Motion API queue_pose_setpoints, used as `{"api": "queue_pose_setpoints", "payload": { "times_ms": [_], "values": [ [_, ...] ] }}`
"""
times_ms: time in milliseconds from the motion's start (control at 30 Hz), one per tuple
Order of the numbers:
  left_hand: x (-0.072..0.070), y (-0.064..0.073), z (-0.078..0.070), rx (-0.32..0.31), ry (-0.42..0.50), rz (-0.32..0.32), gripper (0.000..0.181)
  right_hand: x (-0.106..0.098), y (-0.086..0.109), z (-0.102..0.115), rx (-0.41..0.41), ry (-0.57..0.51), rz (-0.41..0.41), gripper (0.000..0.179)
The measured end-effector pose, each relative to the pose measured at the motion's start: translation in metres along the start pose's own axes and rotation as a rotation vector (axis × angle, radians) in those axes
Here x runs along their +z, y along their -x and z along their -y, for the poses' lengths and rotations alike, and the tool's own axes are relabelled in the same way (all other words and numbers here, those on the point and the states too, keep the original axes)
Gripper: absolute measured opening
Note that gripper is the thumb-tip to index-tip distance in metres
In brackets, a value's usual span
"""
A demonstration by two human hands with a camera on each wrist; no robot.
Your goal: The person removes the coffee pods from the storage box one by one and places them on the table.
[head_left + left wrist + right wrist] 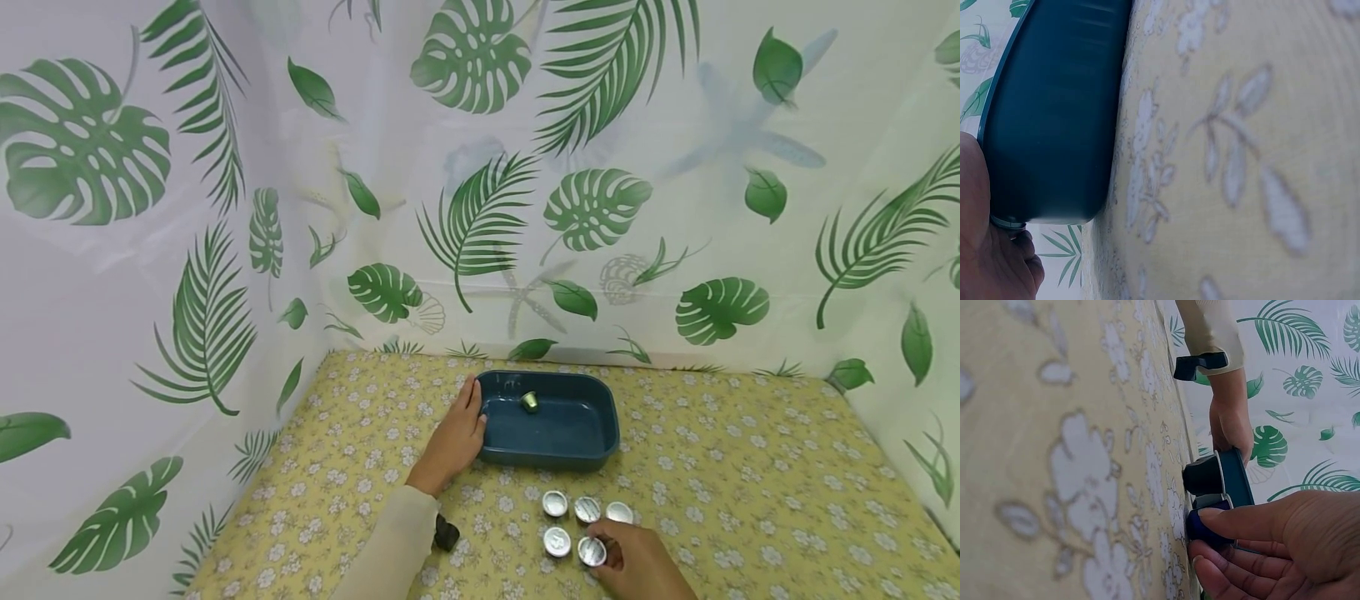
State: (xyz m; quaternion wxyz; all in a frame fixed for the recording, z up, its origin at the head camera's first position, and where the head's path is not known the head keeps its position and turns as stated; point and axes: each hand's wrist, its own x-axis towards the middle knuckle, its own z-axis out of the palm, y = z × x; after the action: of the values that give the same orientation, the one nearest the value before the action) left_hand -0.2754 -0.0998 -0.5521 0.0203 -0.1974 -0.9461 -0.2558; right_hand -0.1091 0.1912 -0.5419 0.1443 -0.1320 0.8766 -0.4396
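Note:
My left hand [455, 429] grips the left end of a dark blue rectangular dish [570, 437], its fingers at the rim. Inside the dish a small gold-green coffee capsule [529, 402] lies tipped on its side. In front of the dish, several capsules with silver lids [555, 503] stand lid up in two short rows. At the near right of this group my right hand [637, 558] pinches a dark blue capsule [1200, 528] between thumb and fingers, low at the cloth. Another dark capsule [1204, 475] stands just beyond it in the right wrist view.
A yellow flowered cloth [750, 483] covers the table. White sheets with green leaf prints [645, 308] hang behind and at both sides. A black wrist mount [446, 533] is on the left forearm, beside the capsules.

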Motion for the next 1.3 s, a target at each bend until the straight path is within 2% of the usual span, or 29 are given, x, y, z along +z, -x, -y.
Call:
{"api": "queue_pose_setpoints", "payload": {
  "times_ms": [400, 667, 967, 1300],
  "values": [
    [0.0, -0.001, 0.0, 0.002, 0.017, 0.002, 0.06, 0.003, 0.001, 0.007, 0.068, 0.01, -0.027, 0.038],
    [0.0, -0.001, 0.0, -0.001, 0.008, -0.002, 0.061, 0.004, 0.003, 0.009, 0.048, 0.06, -0.049, 0.038],
    [-0.001, -0.001, -0.002, -0.005, 0.008, -0.003, 0.06, 0.004, 0.004, 0.012, 0.072, 0.06, -0.041, 0.044],
    [-0.002, 0.001, -0.003, 0.0, 0.022, -0.006, 0.061, 0.001, 0.005, 0.009, 0.047, 0.021, -0.011, 0.048]
  ]
}}
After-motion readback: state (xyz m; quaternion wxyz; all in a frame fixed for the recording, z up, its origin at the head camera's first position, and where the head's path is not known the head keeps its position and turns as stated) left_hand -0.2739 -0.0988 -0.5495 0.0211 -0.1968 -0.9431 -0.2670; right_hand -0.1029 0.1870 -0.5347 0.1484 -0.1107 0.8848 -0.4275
